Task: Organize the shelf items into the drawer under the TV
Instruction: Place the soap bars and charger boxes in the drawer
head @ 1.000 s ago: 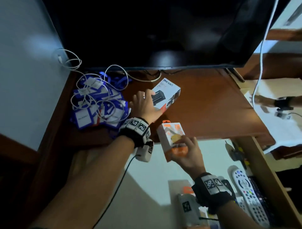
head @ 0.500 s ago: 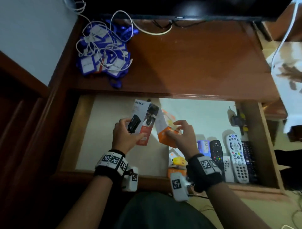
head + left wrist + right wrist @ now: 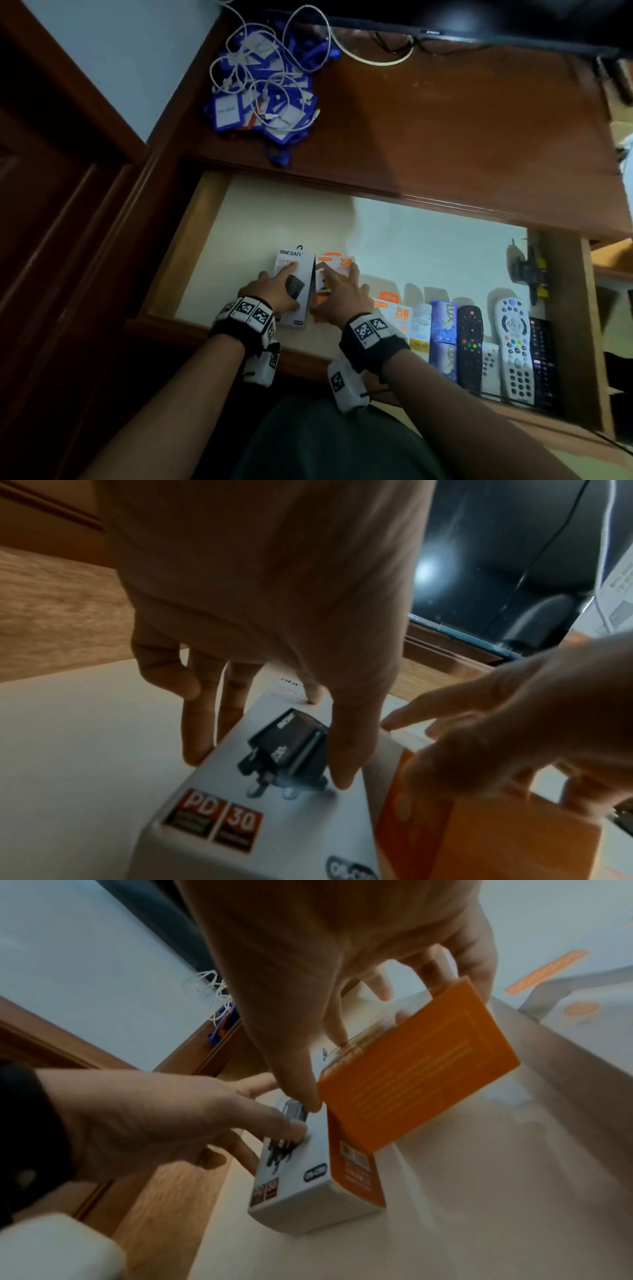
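Observation:
The open drawer (image 3: 190, 245) under the TV holds a white charger box (image 3: 292, 264), which lies flat on the pale floor near the front. My left hand (image 3: 284, 281) holds it, fingers down its left side (image 3: 197, 750) and thumb on top. An orange charger box (image 3: 342, 263) leans tilted against the white box's right side (image 3: 416, 1069). My right hand (image 3: 337, 278) grips it, thumb at its near left corner and fingers (image 3: 476, 961) over the far edge. The white box (image 3: 294, 1194) touches the orange one along one side.
A row along the drawer's front right holds a 25W box (image 3: 400, 313), soap boxes (image 3: 444, 322) and several remotes (image 3: 513, 346). Blue lanyards tangled with white cables (image 3: 263, 92) lie on the wooden shelf (image 3: 445, 137) at the back left. The TV's lower edge (image 3: 445, 32) runs above.
Both hands have come down from the shelf into the drawer with their boxes. The white box now lies flat on the drawer floor, and the orange box has come against it.

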Available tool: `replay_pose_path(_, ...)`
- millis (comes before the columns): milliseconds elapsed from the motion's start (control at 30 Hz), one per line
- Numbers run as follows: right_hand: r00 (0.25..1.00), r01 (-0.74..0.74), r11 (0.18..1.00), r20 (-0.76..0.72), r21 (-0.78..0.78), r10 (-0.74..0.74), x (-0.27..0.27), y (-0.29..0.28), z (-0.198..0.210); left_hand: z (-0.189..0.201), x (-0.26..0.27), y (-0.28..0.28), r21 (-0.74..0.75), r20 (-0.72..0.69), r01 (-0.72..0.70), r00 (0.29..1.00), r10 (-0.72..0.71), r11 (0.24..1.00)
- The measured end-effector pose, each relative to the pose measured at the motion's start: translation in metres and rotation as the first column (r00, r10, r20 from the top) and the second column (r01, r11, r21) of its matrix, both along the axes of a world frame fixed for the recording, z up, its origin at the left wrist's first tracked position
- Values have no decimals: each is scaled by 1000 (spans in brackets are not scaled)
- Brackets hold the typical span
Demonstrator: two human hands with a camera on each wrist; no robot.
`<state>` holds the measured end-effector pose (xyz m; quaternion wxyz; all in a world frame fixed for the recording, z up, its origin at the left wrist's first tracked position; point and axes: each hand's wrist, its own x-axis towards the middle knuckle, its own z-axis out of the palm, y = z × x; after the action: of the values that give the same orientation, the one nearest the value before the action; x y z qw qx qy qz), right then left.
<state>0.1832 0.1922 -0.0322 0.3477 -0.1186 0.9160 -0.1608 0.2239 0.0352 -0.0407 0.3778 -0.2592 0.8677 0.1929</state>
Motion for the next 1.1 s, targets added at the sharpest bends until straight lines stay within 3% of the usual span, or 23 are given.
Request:
replay_pose_path(167, 989, -145, 987, 21, 75, 143, -3, 2, -3, -1, -4, 1, -77, -69, 55, 996, -60, 996)
replay_pose_path(433, 969, -175, 976, -151, 131, 194, -26, 0, -13, -5, -10, 5, 10, -72, 48, 996, -47, 999)
replay_pose_path(600, 955, -277, 953, -79, 127, 288, -38, 10, -19, -4, -8, 12, 9, -40, 74, 996, -73, 997)
replay_pose_path(1100, 919, -389, 913, -18, 120, 394, -29, 42, -16, -5, -12, 32, 61, -12, 90, 996, -90, 994)
